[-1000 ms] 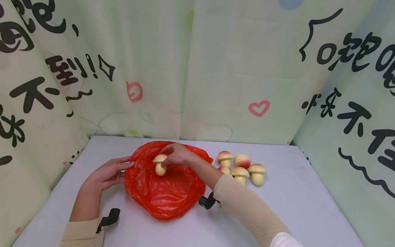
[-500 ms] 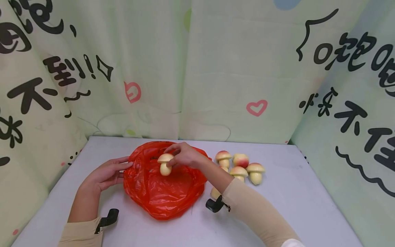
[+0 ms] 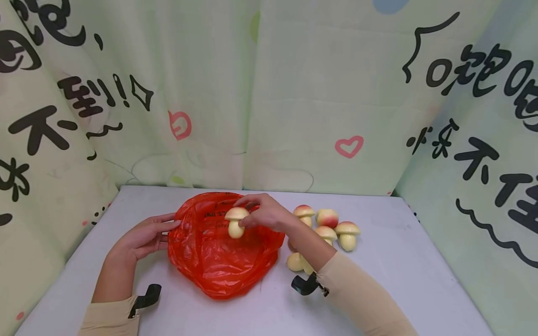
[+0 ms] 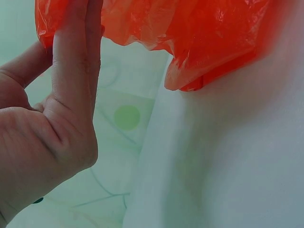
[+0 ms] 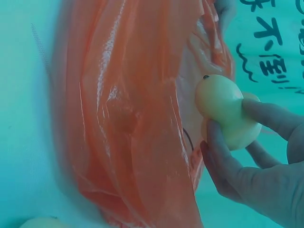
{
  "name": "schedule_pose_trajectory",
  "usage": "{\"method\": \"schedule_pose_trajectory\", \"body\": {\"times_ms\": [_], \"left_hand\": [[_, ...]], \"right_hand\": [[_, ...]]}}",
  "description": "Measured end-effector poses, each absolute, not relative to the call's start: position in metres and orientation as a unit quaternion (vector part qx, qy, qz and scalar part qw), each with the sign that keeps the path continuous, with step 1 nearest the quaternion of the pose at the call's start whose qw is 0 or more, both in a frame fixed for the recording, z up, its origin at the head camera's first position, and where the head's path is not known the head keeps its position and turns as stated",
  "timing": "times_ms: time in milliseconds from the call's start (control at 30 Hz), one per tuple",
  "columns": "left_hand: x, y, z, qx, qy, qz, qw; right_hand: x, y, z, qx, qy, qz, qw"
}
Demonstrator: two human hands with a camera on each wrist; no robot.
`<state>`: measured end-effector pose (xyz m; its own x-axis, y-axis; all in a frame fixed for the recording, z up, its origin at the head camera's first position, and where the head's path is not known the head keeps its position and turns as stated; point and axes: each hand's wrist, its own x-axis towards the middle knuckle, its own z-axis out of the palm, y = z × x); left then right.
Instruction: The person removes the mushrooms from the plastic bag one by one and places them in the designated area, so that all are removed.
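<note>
A red plastic bag [image 3: 222, 266] stands on the table with its mouth spread wide. My left hand [image 3: 149, 235] pinches the left side of its rim; in the left wrist view the bag's edge [image 4: 50, 21] runs between thumb and fingers. Above the bag's opening, my right hand [image 3: 265, 212] holds a pale toy mushroom [image 3: 236, 223], cap up and stem down. The right wrist view has this mushroom [image 5: 221, 102] between the thumb and fingertips, beside the bag's rim. Loose mushrooms [image 3: 348, 235] lie to the right of the bag, some partly hidden behind my right forearm.
The white table [image 3: 399, 289] meets a printed pale green curtain [image 3: 294, 93] at the back and both sides. A black wrist mount [image 3: 306, 284] sits on my right sleeve, and another mount [image 3: 147, 298] is on my left.
My right hand has moved right with the mushroom, still over the bag. More mushrooms show beside the bag as the forearm shifts. My left hand keeps its place at the rim.
</note>
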<state>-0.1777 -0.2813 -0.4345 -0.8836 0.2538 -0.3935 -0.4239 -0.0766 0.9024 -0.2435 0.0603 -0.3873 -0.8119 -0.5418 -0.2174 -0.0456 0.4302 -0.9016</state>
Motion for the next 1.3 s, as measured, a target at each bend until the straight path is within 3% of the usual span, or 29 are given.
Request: {"method": "schedule_pose_trajectory", "body": {"times_ms": [1300], "left_hand": [[-0.178, -0.278, -0.434, -0.068, 0.641, 0.726, 0.240]], "right_hand": [[-0.195, 0.193, -0.380, -0.145, 0.812, -0.538, 0.174]]}}
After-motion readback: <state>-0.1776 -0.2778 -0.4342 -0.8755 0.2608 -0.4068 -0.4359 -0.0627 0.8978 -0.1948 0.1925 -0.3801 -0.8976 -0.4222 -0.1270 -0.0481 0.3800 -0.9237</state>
